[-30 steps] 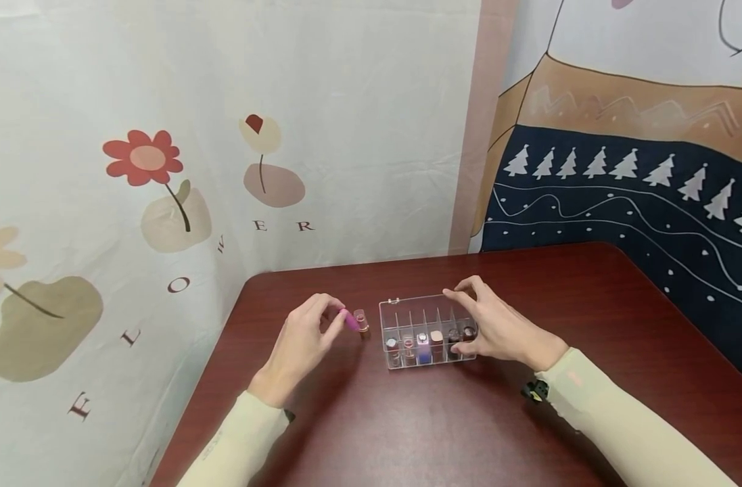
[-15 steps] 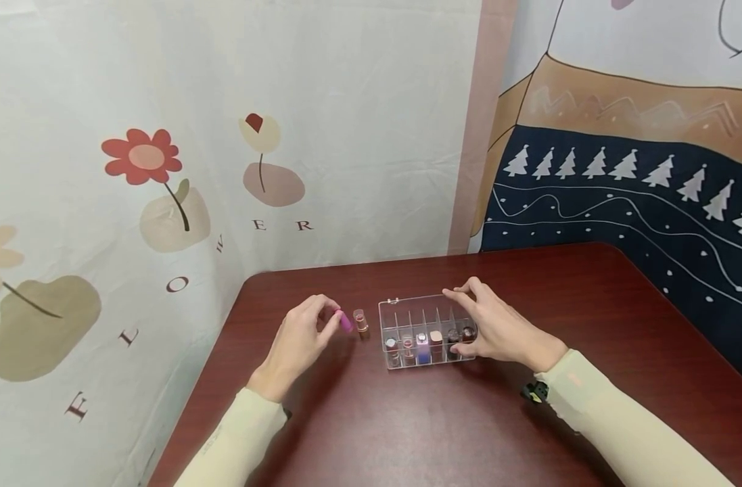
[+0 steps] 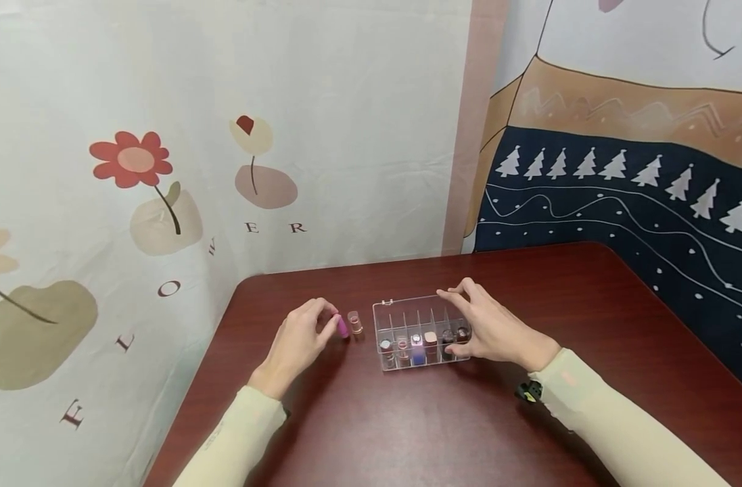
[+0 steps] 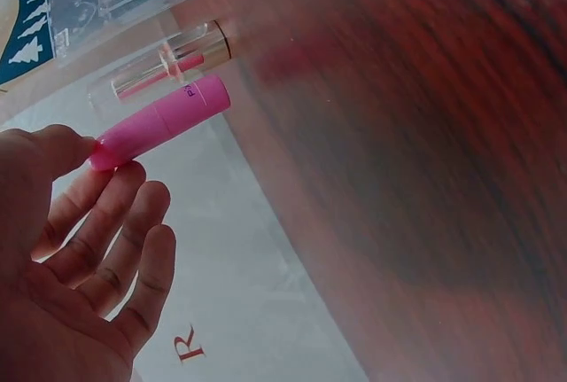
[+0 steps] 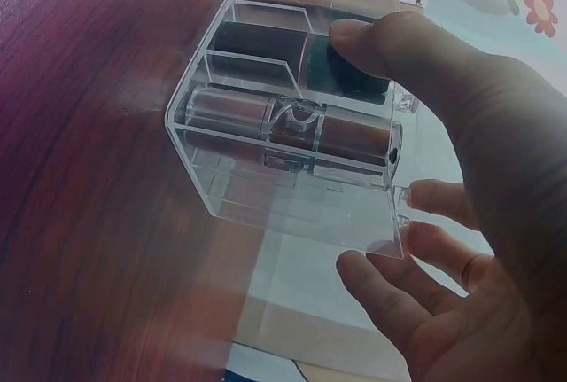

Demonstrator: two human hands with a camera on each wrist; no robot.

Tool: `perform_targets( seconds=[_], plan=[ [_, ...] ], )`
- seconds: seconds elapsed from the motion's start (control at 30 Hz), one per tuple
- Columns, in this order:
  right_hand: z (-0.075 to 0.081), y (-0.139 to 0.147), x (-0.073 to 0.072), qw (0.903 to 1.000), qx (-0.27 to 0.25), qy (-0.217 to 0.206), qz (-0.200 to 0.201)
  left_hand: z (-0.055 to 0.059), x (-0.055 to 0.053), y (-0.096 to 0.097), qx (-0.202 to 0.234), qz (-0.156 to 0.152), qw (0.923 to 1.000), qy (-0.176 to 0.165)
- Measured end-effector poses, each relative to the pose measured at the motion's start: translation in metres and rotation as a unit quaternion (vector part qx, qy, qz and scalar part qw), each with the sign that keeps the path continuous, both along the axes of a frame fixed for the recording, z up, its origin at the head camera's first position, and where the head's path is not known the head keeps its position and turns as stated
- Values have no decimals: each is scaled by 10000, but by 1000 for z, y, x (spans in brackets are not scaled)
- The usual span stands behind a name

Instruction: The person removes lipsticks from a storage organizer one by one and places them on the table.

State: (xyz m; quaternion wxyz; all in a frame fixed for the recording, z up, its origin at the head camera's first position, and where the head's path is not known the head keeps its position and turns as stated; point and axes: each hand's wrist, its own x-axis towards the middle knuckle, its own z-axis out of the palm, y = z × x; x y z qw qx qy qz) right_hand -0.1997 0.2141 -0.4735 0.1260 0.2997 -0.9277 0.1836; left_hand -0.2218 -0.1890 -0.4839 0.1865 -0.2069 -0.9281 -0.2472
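Two hands are at work over the table [image 3: 407,433]; the left hand [image 3: 297,341] pinches the pink tube [image 3: 343,328] by its upper end, thumb on one side and fingertips on the other, the gap between them no wider than the tube; its outer fingers are loosely bent and fanned apart. The pink tube is just beside a clear lipstick [image 3: 355,323], which stands between it and the box [image 5: 301,214]; whether its base touches the table, I cannot tell. The right hand [image 3: 498,331] grips the box at one end, thumb and fingers spread wide across it; the fingertips are at the back edge, while the thumb lies over the dark tube [image 5: 252,50]; small tubes and a blue-purple bottle [image 3: 417,353] stand in a row inside.
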Motion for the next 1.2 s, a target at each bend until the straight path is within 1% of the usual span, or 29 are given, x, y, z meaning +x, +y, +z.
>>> perform_targets(
  seconds=[0.33,0.7,1.0,1.2],
  plan=[
    [1,-2,0,9999,31,-87,-66,-6,-4,-3,-122,85,9999,-60],
    [0,-1,-1,10000,24,-64,-54,-9,-7,-5,-193,138,9996,-132],
    [-3,0,0,9999,-5,-71,-70,-9,-5,-5,-235,156,9994,-221],
    [-3,0,-1,10000,-2,-20,-60,-8,-2,-5,-249,243,9990,-264]
  ],
)
